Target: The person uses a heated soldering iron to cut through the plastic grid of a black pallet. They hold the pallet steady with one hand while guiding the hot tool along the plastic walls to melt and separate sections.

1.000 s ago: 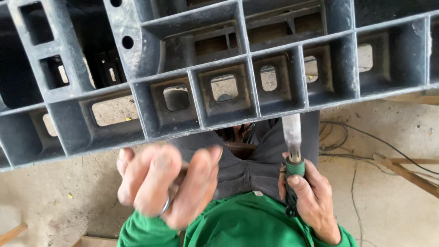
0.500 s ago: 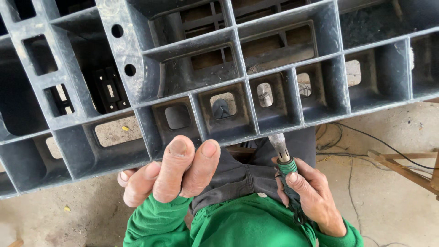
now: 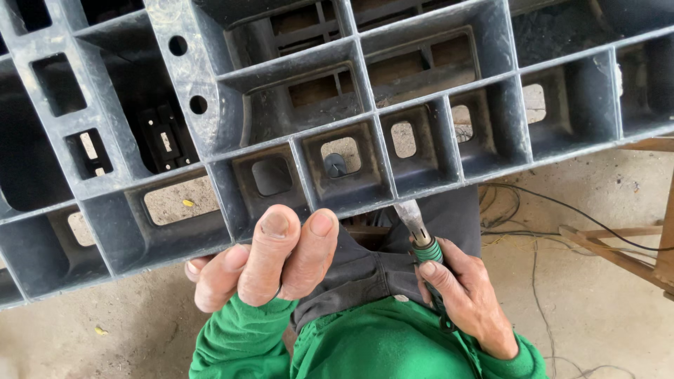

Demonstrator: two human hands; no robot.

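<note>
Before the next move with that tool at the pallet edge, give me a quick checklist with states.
1. Right hand grip on the green-handled tool: fingers wrapped round the handle. Ok.
2. Tool tip contact: the metal end meets the near edge of the grey plastic pallet; exact contact spot is hidden under the rib. Cannot tell.
3. Left hand clear of the tip: it sits at the pallet edge, apart from the tool. Ok.
4. Left hand holding the pallet: fingers lie against the edge, a firm grip is not visible. Cannot tell.
5. Loose cables on the floor close to the right hand: snag risk. Not ok.
6. Pallet support: what carries it is out of view. Cannot tell.
</note>
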